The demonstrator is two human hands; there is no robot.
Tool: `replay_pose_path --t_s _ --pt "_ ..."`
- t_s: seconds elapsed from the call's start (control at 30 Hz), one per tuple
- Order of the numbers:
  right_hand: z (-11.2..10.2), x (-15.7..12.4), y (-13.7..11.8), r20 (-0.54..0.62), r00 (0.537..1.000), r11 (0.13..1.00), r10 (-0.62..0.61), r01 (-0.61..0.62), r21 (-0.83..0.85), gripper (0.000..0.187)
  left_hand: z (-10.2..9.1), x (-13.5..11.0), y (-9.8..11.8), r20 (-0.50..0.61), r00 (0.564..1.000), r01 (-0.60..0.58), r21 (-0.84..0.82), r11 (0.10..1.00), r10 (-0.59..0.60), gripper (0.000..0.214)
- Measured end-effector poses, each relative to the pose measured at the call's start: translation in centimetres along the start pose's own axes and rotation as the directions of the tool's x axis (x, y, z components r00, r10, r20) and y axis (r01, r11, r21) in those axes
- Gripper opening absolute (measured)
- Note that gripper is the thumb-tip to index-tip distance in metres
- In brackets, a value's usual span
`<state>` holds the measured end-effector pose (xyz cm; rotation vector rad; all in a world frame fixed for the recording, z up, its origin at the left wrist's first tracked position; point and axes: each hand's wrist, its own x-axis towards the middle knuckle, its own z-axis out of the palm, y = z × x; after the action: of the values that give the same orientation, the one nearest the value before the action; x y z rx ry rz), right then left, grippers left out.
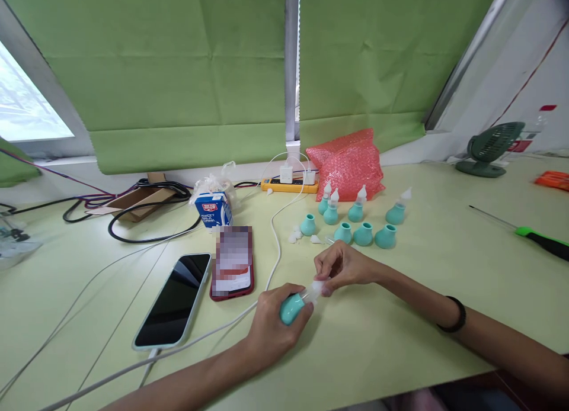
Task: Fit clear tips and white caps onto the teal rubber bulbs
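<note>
My left hand (272,321) is wrapped around the teal bulb of a nasal aspirator (291,309), tilted with its clear neck toward the right. At that neck, the thumb and fingers of my right hand (345,265) pinch a whitish translucent tip (317,285). Whether the tip is fully seated is hard to see behind the fingers. Beyond my right hand stand several open teal bulbs (363,234). Behind them are several aspirators with pointed tips fitted (356,211), one of them at the right (395,213). Small loose white tips (315,240) lie beside the bulbs.
Two phones, one dark-screened (173,301) and one red-cased (232,283), lie left of my hands. A white cable (279,248) crosses the table. Behind are a blue drink carton (214,209), power strip (284,186) and pink bubble-wrap bag (351,168). A screwdriver (536,236) and fan (491,147) are right.
</note>
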<state>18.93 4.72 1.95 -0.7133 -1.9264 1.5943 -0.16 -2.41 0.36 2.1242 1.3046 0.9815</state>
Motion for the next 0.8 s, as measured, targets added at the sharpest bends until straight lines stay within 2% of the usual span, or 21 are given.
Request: replay_pose_path --t_s 0.37,0.47,0.57,0.7,0.77,0.8 --pt "0.0 -0.1 0.0 0.001 1.000 0.998 0.027 -0.027 0.055 0.027 0.0 -0.2 0.0 -0.025 0.997 -0.077 -0.018 0.997 0.077 0.014" --pt "0.2 -0.2 -0.3 -0.025 1.000 0.998 -0.007 0.008 0.055 0.028 0.0 -0.2 0.0 -0.047 0.994 -0.102 -0.024 0.994 0.101 0.016" --pt "0.5 -0.4 -0.9 -0.087 0.991 0.994 -0.101 0.105 0.043 0.026 0.0 -0.3 -0.1 -0.042 0.992 -0.119 -0.059 0.991 0.117 0.020" --pt "0.3 -0.6 -2.7 -0.246 0.941 0.972 -0.231 0.236 -0.008 0.014 -0.3 -0.4 -0.4 -0.034 0.990 -0.141 -0.119 0.983 0.138 0.032" --pt "-0.3 -0.7 -4.2 -0.373 0.879 0.955 -0.296 0.275 -0.110 0.010 -0.4 -0.4 -0.5 -0.055 0.987 -0.158 -0.184 0.970 0.150 0.040" --pt "-0.6 -0.7 -5.0 -0.448 0.828 0.941 -0.338 0.285 -0.183 0.011 -0.4 -0.5 -0.5 -0.069 0.988 -0.153 -0.225 0.962 0.141 0.041"
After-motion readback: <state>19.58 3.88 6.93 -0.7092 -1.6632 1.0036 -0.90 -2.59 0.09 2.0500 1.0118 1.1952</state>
